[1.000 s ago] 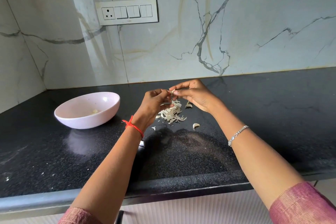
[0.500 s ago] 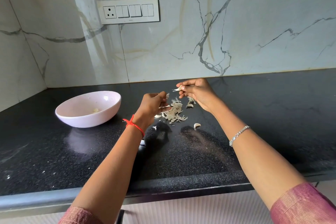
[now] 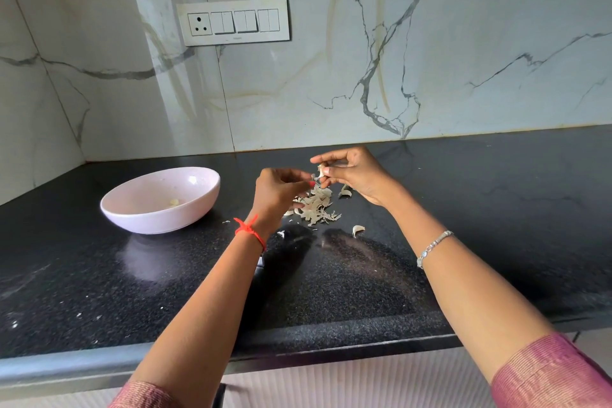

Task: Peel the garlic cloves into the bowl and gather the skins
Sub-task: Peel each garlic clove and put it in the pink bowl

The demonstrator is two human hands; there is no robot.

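- The right hand (image 3: 356, 175) is raised over the counter (image 3: 480, 209), near its back edge and about midway along it. Its thumb and curled fingers pinch a clove (image 3: 320, 171).
- The left hand (image 3: 280, 190) is just left of the right one. Its fingers are curled, and their tips meet at the clove's lower end and pinch its skin there.
- A heap of skins (image 3: 314, 205) lies on the counter right under both hands. A few stray flakes lie towards the front edge.
- Two more cloves lie on the counter. One (image 3: 345, 191) is just right of the heap, under the right hand. The other (image 3: 358, 229) is nearer the front edge and apart from the heap.
- The bowl (image 3: 132, 219) stands upright on the left part of the counter, well apart from the heap. A peeled piece (image 3: 173, 201) lies inside it.
- There is a red thread (image 3: 248, 229) round the left wrist and a bracelet (image 3: 433, 247) on the right one.
- A switch panel (image 3: 233, 21) is on the wall above the bowl.
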